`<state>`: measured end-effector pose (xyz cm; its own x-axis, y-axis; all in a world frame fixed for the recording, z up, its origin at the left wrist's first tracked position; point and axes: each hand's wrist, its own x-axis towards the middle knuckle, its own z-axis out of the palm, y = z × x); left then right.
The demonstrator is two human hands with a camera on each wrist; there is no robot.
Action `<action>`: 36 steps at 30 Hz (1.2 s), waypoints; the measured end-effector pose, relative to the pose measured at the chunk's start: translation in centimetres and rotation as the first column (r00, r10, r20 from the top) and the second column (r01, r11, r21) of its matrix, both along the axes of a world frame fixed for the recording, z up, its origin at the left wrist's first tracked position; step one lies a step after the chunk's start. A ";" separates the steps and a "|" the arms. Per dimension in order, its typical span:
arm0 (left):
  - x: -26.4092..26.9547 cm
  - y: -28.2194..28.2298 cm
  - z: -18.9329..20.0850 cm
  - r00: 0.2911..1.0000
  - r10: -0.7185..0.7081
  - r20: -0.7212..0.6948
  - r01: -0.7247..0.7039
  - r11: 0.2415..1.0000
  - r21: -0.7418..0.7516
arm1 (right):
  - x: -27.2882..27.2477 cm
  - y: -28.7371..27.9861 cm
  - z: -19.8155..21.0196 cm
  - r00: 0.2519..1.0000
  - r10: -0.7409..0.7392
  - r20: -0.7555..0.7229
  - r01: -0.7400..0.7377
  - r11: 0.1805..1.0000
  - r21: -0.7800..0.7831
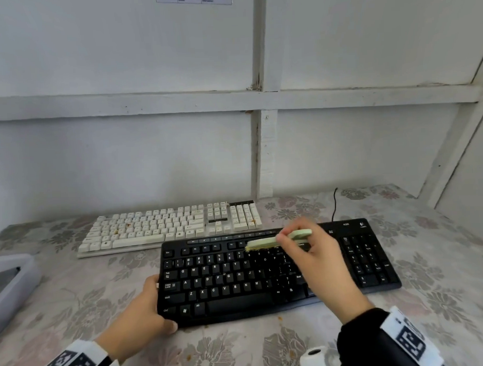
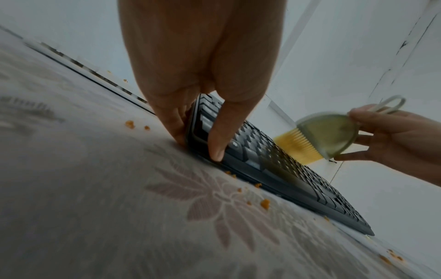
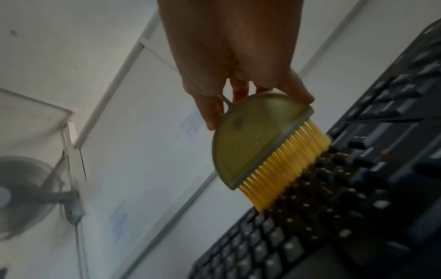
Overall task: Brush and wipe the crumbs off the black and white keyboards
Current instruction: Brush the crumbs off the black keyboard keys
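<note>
Brushing black keyboard [image 1: 276, 272], near table's [image 1: 431, 326] front edge.
Your right hand [image 1: 317, 265] pinches brush [image 1: 280, 240], bristles on top rows; left hand [image 1: 140, 309] grips its left end. White keyboard [image 1: 168, 226] behind, crumbs on it.

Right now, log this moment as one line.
phase: brushing black keyboard | left hand: grips its left edge | right hand: holds brush, bristles at keys | white keyboard: crumbs remain

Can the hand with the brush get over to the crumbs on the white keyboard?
Probably yes. The white keyboard lies just behind the black keyboard, and nothing stands between it and the right hand holding the brush.
</note>
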<state>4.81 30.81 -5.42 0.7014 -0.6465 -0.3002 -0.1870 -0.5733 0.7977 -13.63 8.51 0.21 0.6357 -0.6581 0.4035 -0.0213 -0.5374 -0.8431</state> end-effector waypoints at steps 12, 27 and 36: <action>-0.4 -0.1 0.4 1.000 0.001 -0.004 -0.001 1.000 0.012 | -4.1 -5.8 1.2 0.993 -0.116 0.014 0.116 0.993 0.021; -0.1 0.0 0.1 1.000 -0.004 0.020 0.004 1.000 0.016 | -8.0 -9.7 2.2 0.952 -0.305 -0.032 0.303 0.952 -0.042; 0.2 0.0 -0.1 1.000 -0.019 0.020 0.019 1.000 0.018 | -7.2 -8.7 2.8 0.877 -0.478 -0.051 0.462 0.867 -0.187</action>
